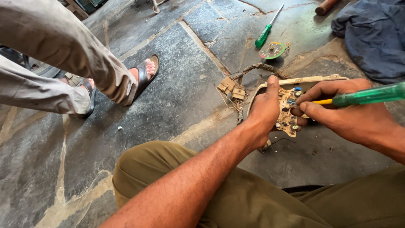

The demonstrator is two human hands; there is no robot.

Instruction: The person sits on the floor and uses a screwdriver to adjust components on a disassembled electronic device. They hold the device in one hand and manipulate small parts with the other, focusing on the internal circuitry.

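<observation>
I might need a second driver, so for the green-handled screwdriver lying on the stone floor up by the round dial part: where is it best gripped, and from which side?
Grip the spare screwdriver by its green handle, the thick end nearest the round dial part. It lies flat and slanted, thin shaft pointing up and away, so probably come from above, fingers across the handle.

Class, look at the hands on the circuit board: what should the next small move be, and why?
Probably a slight lowering of the green-handled screwdriver so its tip seats on the circuit board. The right hand holds the tool angled toward the board, its tip hidden behind the fingers, while the left hand steadies the board inside the beige housing, thumb on the rim.
</observation>
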